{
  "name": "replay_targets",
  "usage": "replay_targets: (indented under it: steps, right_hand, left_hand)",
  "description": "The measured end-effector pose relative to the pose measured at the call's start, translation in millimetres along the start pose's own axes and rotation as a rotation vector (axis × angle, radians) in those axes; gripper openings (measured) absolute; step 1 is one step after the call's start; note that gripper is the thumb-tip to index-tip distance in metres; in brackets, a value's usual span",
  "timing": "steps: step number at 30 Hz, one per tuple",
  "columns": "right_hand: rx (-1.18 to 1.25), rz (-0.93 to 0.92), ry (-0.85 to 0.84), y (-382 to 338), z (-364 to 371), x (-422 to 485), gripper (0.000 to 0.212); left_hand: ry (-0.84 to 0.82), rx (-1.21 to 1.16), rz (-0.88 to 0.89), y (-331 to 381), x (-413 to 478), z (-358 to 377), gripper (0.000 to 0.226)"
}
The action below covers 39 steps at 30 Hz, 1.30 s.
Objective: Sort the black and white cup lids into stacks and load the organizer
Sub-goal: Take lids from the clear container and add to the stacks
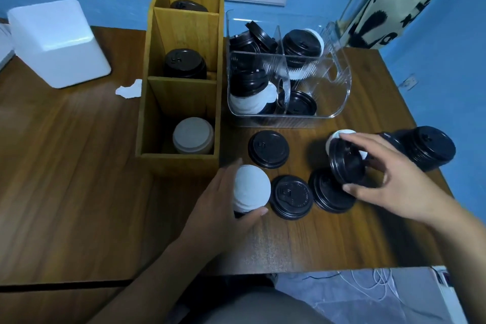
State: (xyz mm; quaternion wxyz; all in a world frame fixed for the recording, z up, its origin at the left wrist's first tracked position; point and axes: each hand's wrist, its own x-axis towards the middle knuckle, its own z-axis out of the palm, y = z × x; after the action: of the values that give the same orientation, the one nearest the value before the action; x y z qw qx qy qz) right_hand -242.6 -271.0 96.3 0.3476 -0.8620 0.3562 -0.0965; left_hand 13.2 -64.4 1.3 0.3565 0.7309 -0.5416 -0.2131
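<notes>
My left hand [223,200] grips a short stack of white lids [251,188] just off the near corner of the wooden organizer [181,160]. My right hand [391,179] holds a tilted black lid [345,163], with a white lid [339,137] behind it. Loose black lids lie flat on the table: one [268,148] near the organizer, one [291,197] beside the white stack, and a low stack [327,191] under my right hand. The organizer's near compartment holds white lids [192,135]; the two behind hold black lids [184,63].
A clear plastic bin [339,102] with mixed black and white lids stands right of the organizer. A black lid stack [426,147] lies on its side at the far right. A white box [56,42] sits back left, with crumpled paper [128,89] near it. The table edge runs close in front.
</notes>
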Motion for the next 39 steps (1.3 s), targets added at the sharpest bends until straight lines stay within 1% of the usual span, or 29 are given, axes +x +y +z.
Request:
replay_targets:
  steps: [5,8,10,15,20,23,27,30,34,39]
  right_hand:
    - [-0.134,-0.049,-0.23,24.4,-2.1,-14.6,0.097]
    - [-0.239,-0.1,-0.318,30.8,6.9,-12.2,0.1]
    - [-0.242,-0.109,-0.3,34.2,12.8,-12.8,0.1]
    - [-0.201,-0.072,-0.076,33.7,26.6,-17.6,0.088]
    - [-0.218,-0.108,-0.067,36.8,31.6,-15.0,0.085]
    - [-0.245,-0.12,-0.092,34.6,26.3,-11.2,0.085]
    - [-0.342,-0.132,-0.171,32.1,27.0,-8.6,0.086]
    - [-0.366,-0.102,-0.22,27.7,27.2,-8.2,0.086]
    - [-0.37,-0.044,-0.305,19.2,24.4,-4.1,0.086]
    - [-0.412,-0.074,-0.464,14.2,16.1,2.9,0.087]
  left_hand:
    - [0.017,-0.027,-0.001,1.9,0.4,-0.2,0.099]
    - [0.03,-0.008,0.018,3.9,0.6,0.3,0.097]
    - [0.032,0.014,0.007,6.3,0.9,0.9,0.096]
    - [0.057,0.042,-0.036,10.4,1.3,2.6,0.098]
    - [0.08,0.003,-0.086,12.8,-0.6,2.8,0.097]
    - [0.079,0.024,-0.078,13.2,-0.5,2.7,0.095]
    - [0.086,0.056,-0.079,14.7,-0.9,2.7,0.096]
    - [0.088,0.064,-0.074,17.0,-1.1,2.3,0.095]
    - [0.089,0.088,-0.06,17.4,-1.0,3.2,0.093]
    - [0.09,0.085,-0.053,17.3,-0.8,1.7,0.093]
